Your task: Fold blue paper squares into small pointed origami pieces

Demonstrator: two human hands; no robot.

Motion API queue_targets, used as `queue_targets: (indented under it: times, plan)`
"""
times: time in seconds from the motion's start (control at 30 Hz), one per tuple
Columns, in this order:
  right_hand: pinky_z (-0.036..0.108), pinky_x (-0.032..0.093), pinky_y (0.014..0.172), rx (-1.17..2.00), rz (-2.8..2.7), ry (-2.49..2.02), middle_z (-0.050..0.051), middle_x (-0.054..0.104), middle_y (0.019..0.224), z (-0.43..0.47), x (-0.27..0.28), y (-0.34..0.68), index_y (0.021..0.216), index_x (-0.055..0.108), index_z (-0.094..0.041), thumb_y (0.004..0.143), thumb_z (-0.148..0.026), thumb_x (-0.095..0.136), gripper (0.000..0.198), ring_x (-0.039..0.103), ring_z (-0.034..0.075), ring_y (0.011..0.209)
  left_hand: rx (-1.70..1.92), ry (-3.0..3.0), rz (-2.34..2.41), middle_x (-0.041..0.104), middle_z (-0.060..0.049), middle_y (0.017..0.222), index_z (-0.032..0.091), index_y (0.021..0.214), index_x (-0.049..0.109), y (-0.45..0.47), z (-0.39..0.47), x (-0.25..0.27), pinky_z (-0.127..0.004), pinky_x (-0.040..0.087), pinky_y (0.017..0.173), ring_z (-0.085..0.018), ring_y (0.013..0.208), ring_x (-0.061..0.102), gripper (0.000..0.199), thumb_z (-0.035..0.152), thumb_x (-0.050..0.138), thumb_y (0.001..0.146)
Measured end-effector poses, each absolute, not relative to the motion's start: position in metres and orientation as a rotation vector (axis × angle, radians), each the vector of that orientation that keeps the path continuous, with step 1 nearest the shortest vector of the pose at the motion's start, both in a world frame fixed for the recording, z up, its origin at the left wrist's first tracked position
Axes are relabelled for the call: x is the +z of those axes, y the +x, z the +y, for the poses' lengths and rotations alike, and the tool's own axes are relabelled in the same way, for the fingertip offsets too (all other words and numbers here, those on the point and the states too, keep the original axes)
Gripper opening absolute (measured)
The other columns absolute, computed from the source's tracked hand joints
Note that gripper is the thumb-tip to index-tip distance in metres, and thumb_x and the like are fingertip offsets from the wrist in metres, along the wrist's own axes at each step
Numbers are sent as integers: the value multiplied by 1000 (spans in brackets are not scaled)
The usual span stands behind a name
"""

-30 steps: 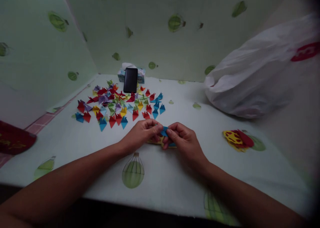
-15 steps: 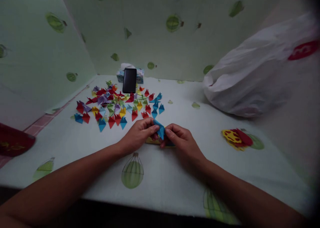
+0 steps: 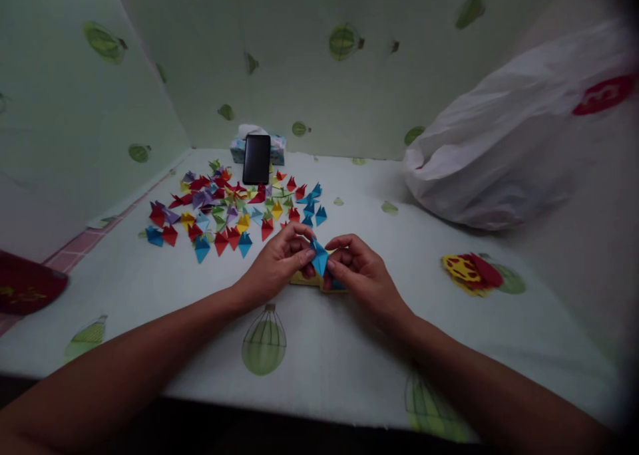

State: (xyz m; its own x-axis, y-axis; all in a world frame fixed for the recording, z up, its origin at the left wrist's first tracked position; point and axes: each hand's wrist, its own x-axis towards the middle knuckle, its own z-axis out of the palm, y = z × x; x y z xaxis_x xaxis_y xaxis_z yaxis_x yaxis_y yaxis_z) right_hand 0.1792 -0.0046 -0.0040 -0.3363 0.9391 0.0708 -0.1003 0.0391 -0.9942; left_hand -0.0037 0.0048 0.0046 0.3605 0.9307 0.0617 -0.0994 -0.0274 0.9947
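Observation:
A small folded blue paper crane is between my hands, above the table's middle. My left hand pinches its left side between thumb and fingers. From the right, my right hand has its thumb and fingertips closed at the crane's other edge; its index finger is bent and raised. Under the hands lies a flat yellow item with a blue part at its right, mostly hidden by my fingers. Many finished-looking paper cranes in red, blue, yellow, green and purple lie spread just beyond my left hand.
A dark phone leans on a tissue box at the back. A large white plastic bag stands at the right. Nearer lie yellow and red cut-out pieces. A dark red object sits at the left edge.
The blue crane has turned and shows a broader face. My right index finger has lifted and spread a little from the thumb. The view has shifted slightly.

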Motion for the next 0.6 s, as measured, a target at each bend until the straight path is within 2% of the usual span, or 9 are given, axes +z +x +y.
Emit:
queue_targets:
  times: [0.07, 0.2, 0.33, 0.47, 0.53, 0.6]
  plan:
    - [27, 49, 60, 1444, -1420, -903, -7, 60, 66, -5, -4, 179, 103, 53, -22, 85, -30, 67, 23, 62, 12, 57, 994, 1306, 857, 58, 6, 71, 21, 103, 47, -3, 4, 5, -24, 47, 61, -10, 61, 62, 29, 31, 67, 85]
    - [28, 50, 61, 1467, -1417, -906, -7, 60, 66, -5, -2, 180, 99, 54, -21, 86, -30, 65, 19, 62, 12, 57, 968, 1282, 860, 59, 6, 71, 22, 101, 45, -4, 4, 5, -24, 46, 61, -10, 60, 61, 30, 32, 68, 85]
    - [27, 47, 58, 1413, -1429, -955, -7, 59, 65, -6, -2, 179, 98, 52, -22, 85, -28, 64, 19, 60, 12, 54, 942, 1339, 883, 59, 3, 74, 19, 93, 51, -4, 4, 5, -25, 48, 66, -11, 66, 62, 23, 37, 65, 87]
    - [26, 45, 56, 1225, -1576, -1007, -6, 57, 64, -8, -2, 179, 99, 52, -22, 86, -25, 61, 16, 57, 13, 56, 921, 1439, 960, 60, 1, 79, 16, 87, 57, -2, 2, 6, -24, 46, 66, -11, 72, 58, 26, 37, 72, 80]
    - [27, 45, 59, 1077, -1694, -1021, -4, 58, 67, -10, -2, 180, 99, 53, -22, 87, -22, 59, 14, 56, 13, 59, 886, 1460, 991, 60, 1, 82, 16, 85, 57, -1, 1, 6, -24, 46, 65, -11, 72, 57, 29, 36, 77, 75]
    - [27, 46, 62, 924, -1801, -1017, -2, 61, 73, -11, -2, 182, 99, 55, -22, 87, -18, 57, 13, 58, 14, 64, 847, 1478, 1002, 61, 0, 82, 17, 84, 58, -1, 0, 7, -25, 46, 65, -12, 72, 58, 28, 37, 76, 76]
